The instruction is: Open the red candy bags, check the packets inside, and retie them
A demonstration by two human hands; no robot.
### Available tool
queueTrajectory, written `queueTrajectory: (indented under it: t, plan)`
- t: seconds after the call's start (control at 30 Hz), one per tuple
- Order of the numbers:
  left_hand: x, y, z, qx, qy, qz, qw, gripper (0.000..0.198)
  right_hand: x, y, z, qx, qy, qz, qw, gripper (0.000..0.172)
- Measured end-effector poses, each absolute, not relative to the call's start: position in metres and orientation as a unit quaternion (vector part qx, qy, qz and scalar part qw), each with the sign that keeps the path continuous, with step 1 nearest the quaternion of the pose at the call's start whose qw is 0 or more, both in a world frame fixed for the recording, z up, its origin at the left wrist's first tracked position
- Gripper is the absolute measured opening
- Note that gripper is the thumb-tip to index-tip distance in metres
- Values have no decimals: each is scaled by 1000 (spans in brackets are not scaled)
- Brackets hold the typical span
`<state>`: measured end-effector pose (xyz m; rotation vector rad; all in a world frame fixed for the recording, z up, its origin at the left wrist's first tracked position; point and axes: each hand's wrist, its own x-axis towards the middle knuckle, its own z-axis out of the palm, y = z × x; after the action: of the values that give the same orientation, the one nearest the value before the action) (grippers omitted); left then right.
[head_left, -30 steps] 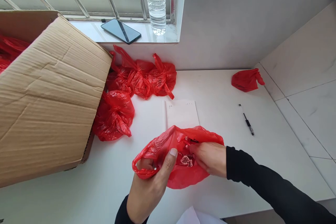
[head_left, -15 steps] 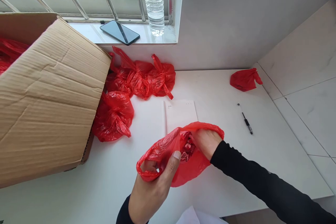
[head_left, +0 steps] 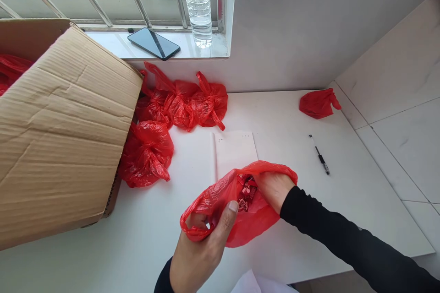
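A red plastic bag is held open over the white table, near its front edge. My left hand pinches the bag's left handle and rim between thumb and fingers. My right hand is pushed inside the bag's mouth, its fingers hidden by the plastic. Small red printed packets show inside the bag next to that hand. A white notepad lies just behind the bag.
A large cardboard box lies tipped at the left with red bags inside. Several tied red bags are heaped beside it, and one more red bag sits far right. A pen lies right of the notepad. A phone and water bottle stand on the windowsill.
My right hand has gone from the bag's outer front into its mouth. The bag's rim has risen over that hand. My left hand keeps its hold on the handle.
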<state>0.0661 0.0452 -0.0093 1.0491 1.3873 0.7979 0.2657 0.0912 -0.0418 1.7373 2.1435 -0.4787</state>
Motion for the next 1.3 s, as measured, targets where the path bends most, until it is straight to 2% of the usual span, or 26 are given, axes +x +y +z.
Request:
queueTrajectory:
  t: [0.13,0.3,0.67,0.87,1.0,1.17,1.23,1.3]
  plan:
    - [68,47,-3,450,588,345,576,20,269,87,-34,611,752,-161,188,27]
    - [76,45,4,412,614,357,570,21,270,79,-32,585,767,-167,202,41]
    - [65,45,-16,481,601,339,541,15,270,76,-58,522,821,-179,148,16]
    - [69,43,-7,443,624,331,552,21,271,78,-62,514,829,-171,141,17]
    - [68,44,-3,450,624,322,552,20,270,77,-60,530,819,-154,157,27]
    - [63,46,-8,473,607,323,550,17,268,74,-53,540,806,-166,179,22]
    - [63,45,-10,490,601,331,538,17,265,72,-50,536,807,-180,171,29]
    - [64,44,-13,506,605,346,508,20,261,71,-49,519,818,-202,145,29]
